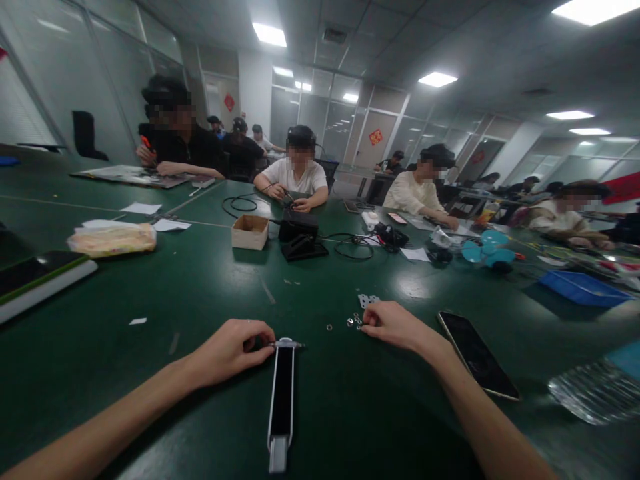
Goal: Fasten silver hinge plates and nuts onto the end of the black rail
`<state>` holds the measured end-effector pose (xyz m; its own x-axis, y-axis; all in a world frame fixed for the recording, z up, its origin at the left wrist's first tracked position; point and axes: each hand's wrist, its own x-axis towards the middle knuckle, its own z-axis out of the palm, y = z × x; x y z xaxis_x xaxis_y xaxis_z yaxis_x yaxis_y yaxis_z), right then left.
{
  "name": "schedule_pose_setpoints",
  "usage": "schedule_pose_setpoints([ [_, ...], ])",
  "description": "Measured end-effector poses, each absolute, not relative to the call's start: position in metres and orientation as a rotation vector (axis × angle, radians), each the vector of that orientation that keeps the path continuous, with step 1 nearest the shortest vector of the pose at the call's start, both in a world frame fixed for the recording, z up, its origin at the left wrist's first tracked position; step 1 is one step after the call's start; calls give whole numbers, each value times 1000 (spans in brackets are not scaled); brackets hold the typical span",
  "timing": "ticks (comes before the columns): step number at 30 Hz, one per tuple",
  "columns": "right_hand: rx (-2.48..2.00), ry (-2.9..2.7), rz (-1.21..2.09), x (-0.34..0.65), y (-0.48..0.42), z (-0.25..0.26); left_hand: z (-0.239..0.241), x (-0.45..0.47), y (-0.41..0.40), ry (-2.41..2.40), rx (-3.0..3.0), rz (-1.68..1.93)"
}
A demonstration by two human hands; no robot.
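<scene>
A long, narrow black bar with a pale frame (283,393) lies on the green table, pointing away from me. A thin metal rod (299,345) runs crosswise through its far end. My left hand (240,348) is closed in a pinch around the rod's left tip. Several small metal rings that look like nuts (350,322) lie to the right of the bar. My right hand (393,323) is closed, its thumb and finger at one of these nuts on the table. Partly behind that hand are small metal plates with holes (367,300).
A phone (477,353) and a clear plastic bottle (595,393) lie at the right, with a blue tray (583,288) beyond. An open cardboard box (249,233), a black stand (303,248) and cables are ahead. Co-workers sit around the table.
</scene>
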<state>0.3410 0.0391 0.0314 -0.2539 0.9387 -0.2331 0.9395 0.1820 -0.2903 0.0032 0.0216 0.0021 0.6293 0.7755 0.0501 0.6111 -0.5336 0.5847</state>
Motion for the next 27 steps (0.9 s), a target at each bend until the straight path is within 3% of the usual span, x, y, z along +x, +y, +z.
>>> schedule_pose_setpoints([
  [16, 1936, 2460, -659, 331, 34, 31, 3, 5, 20, 1083, 2362, 436],
  [23, 1753, 2922, -1124, 285, 14, 21, 1, 5, 20, 1086, 2353, 438],
  [27, 1654, 3040, -1115, 260, 4, 8, 1, 6, 20, 1091, 2360, 432],
])
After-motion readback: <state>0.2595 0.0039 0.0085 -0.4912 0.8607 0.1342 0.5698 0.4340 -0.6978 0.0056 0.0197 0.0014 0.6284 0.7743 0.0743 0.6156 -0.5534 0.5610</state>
